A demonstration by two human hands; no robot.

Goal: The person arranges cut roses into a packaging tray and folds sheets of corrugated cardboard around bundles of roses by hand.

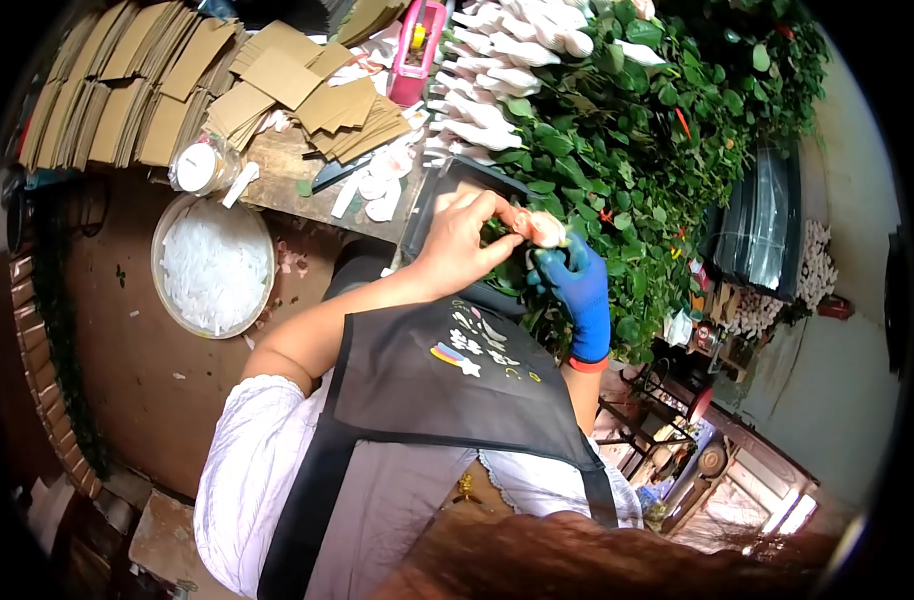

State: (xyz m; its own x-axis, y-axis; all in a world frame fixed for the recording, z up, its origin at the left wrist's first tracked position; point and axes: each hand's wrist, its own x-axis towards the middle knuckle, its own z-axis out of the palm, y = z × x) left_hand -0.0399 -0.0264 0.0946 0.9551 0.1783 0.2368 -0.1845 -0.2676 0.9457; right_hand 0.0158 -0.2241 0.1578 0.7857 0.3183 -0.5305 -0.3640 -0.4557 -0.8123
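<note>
Two pale pink rose heads (543, 229) are between my hands, just beyond the black apron. My left hand (459, 238) is bare, and its thumb and index finger close on the petals of the left rose. My right hand (575, 283) wears a blue glove with a red cuff. Its fingers are curled around the stem below the blooms; the stem itself is mostly hidden by the glove and leaves. Under my left hand lies a dark tray (424, 226) at the table's edge.
Leafy green stems (637, 190) fill the right side, with white-wrapped heads (482, 95) behind. Stacked cardboard pieces (282, 75), a pink basket (415, 55) and a jar (199, 169) stand on the wooden table (277, 165). A round tub (214, 265) of white strips is at left.
</note>
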